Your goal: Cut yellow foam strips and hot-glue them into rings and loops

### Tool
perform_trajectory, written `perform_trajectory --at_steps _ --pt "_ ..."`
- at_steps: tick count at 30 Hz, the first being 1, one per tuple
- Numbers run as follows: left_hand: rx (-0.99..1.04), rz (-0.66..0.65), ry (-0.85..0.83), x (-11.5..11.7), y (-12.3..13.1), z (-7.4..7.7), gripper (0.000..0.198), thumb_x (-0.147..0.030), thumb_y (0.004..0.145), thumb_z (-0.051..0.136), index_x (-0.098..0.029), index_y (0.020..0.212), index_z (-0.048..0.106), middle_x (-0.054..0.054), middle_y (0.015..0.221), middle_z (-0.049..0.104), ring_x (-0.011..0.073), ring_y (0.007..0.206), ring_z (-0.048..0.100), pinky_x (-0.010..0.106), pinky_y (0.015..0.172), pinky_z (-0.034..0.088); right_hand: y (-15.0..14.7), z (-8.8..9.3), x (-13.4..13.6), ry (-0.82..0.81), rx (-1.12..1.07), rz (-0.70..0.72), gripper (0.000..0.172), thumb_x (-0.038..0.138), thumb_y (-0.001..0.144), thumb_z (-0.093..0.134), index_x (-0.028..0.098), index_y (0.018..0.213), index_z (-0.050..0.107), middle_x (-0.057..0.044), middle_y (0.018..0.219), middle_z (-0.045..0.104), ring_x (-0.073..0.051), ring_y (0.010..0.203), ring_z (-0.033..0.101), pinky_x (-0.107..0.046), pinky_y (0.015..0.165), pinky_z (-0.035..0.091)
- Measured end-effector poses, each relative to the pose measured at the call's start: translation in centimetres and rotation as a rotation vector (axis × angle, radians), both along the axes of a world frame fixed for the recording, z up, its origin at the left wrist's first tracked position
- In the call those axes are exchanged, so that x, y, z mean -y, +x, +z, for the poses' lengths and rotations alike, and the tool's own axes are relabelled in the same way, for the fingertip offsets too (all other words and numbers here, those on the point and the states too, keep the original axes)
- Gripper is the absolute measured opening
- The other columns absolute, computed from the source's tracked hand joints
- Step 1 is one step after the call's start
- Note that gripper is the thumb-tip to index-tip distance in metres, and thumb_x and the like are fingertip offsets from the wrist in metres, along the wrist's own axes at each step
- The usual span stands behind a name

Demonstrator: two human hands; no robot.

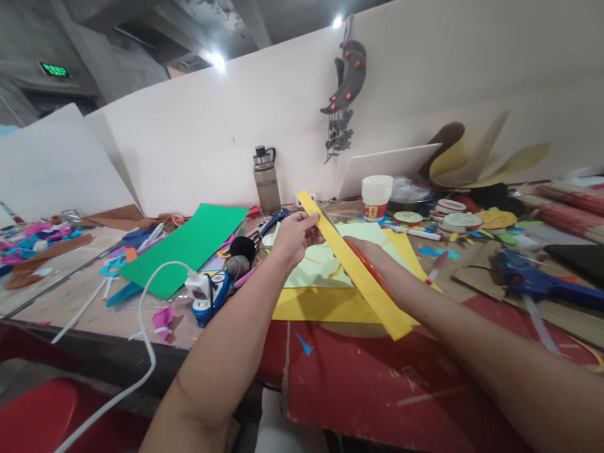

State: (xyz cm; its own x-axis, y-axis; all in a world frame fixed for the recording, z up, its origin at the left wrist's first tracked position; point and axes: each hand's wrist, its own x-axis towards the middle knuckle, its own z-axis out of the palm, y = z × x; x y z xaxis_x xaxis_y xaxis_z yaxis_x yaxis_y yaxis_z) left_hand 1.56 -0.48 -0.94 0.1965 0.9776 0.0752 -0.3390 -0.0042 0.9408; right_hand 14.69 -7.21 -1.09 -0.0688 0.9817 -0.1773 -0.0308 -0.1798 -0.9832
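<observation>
My left hand pinches a long yellow paper strip near its far end, thumb on top. The strip slants down toward me, held above the table. Behind it, my right hand is closed on red-handled scissors; the strip hides most of the blades and some fingers. Below both hands lie pale green sheets on top of a larger yellow sheet.
A green sheet, a blue power strip with a white cable, and a water bottle stand leftward. Paper cups, tape rolls and a blue glue gun lie rightward. Red cardboard covers the near edge.
</observation>
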Motion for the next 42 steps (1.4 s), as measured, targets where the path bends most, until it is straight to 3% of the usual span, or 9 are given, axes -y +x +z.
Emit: perform_trajectory --at_steps 6,10,15,17,22,26,32,38,42 --pt "-0.013 -0.011 -0.015 -0.1 -0.2 0.1 0.013 -0.018 0.074 0.064 -0.013 0.071 0.052 0.0 0.06 0.06 0.0068 0.048 0.053 0.019 0.048 0.045 0.8 -1.7 -1.3 0.076 0.065 0.025 0.01 0.029 0.064 0.053 0.019 0.064 0.051 0.004 0.049 0.049 -0.012 0.045 0.043 -0.024 0.044 0.032" --pt "-0.012 -0.026 -0.012 -0.3 -0.5 0.2 0.016 -0.022 0.072 0.067 -0.013 0.072 0.054 0.001 0.06 0.06 0.0076 0.047 0.054 0.02 0.047 0.044 0.7 -1.6 -1.1 0.138 0.103 0.039 0.008 0.027 0.063 0.054 0.02 0.065 0.052 0.004 0.051 0.051 -0.012 0.047 0.045 -0.024 0.046 0.033" --pt "0.018 0.056 -0.002 -0.9 -0.9 0.2 0.021 -0.028 0.073 0.066 -0.014 0.07 0.051 0.0 0.058 0.057 0.0069 0.045 0.052 0.019 0.044 0.041 -0.3 -0.3 0.0 -0.065 -0.003 -0.015 0.012 0.03 0.071 0.048 0.021 0.063 0.047 0.004 0.049 0.047 -0.012 0.045 0.044 -0.025 0.046 0.036" --pt "0.017 0.084 0.007 -1.0 -1.0 0.1 0.019 -0.024 0.073 0.066 -0.014 0.07 0.051 -0.001 0.058 0.057 0.0063 0.044 0.051 0.018 0.044 0.041 -0.3 -0.5 0.0 -0.071 -0.019 0.017 0.012 0.031 0.071 0.048 0.021 0.063 0.046 0.004 0.05 0.047 -0.012 0.045 0.044 -0.025 0.046 0.036" --pt "-0.027 0.027 0.018 -0.5 -0.3 -0.2 0.019 -0.023 0.071 0.067 -0.014 0.069 0.051 -0.001 0.058 0.058 0.0063 0.044 0.051 0.019 0.044 0.042 0.9 -2.0 -0.8 0.185 0.143 0.102 0.007 0.029 0.069 0.05 0.023 0.068 0.046 0.005 0.053 0.049 -0.013 0.049 0.046 -0.024 0.049 0.037" --pt "-0.035 -0.026 0.037 0.0 0.2 -0.2 0.019 -0.023 0.071 0.067 -0.014 0.069 0.051 -0.002 0.057 0.056 0.006 0.044 0.05 0.019 0.044 0.042 1.4 -1.7 -0.7 0.331 0.374 0.084 0.007 0.025 0.066 0.055 0.022 0.069 0.049 0.003 0.057 0.054 -0.014 0.054 0.049 -0.024 0.051 0.038" --pt "-0.036 -0.03 0.03 0.1 0.1 0.0 0.018 -0.023 0.071 0.067 -0.013 0.069 0.051 -0.001 0.057 0.057 0.0064 0.045 0.052 0.018 0.044 0.042 1.0 -1.2 -0.5 0.243 0.313 0.051 0.004 0.024 0.068 0.051 0.021 0.067 0.05 0.002 0.055 0.054 -0.015 0.054 0.05 -0.025 0.05 0.037" --pt "-0.028 -0.033 0.024 0.1 0.0 0.1 0.021 -0.025 0.069 0.07 -0.014 0.069 0.051 0.0 0.06 0.059 0.0069 0.045 0.052 0.019 0.044 0.043 1.2 -1.6 -0.9 0.3 0.285 0.066 0.003 0.023 0.063 0.053 0.02 0.064 0.052 0.002 0.057 0.056 -0.014 0.056 0.05 -0.024 0.051 0.036" --pt "-0.008 0.025 -0.001 -0.2 -0.1 0.1 0.022 -0.029 0.071 0.068 -0.014 0.07 0.051 -0.001 0.06 0.058 0.0064 0.045 0.051 0.019 0.046 0.044 0.3 -0.2 0.3 0.067 0.143 0.003 0.01 0.026 0.067 0.047 0.021 0.059 0.044 0.003 0.047 0.047 -0.013 0.047 0.045 -0.024 0.046 0.033"
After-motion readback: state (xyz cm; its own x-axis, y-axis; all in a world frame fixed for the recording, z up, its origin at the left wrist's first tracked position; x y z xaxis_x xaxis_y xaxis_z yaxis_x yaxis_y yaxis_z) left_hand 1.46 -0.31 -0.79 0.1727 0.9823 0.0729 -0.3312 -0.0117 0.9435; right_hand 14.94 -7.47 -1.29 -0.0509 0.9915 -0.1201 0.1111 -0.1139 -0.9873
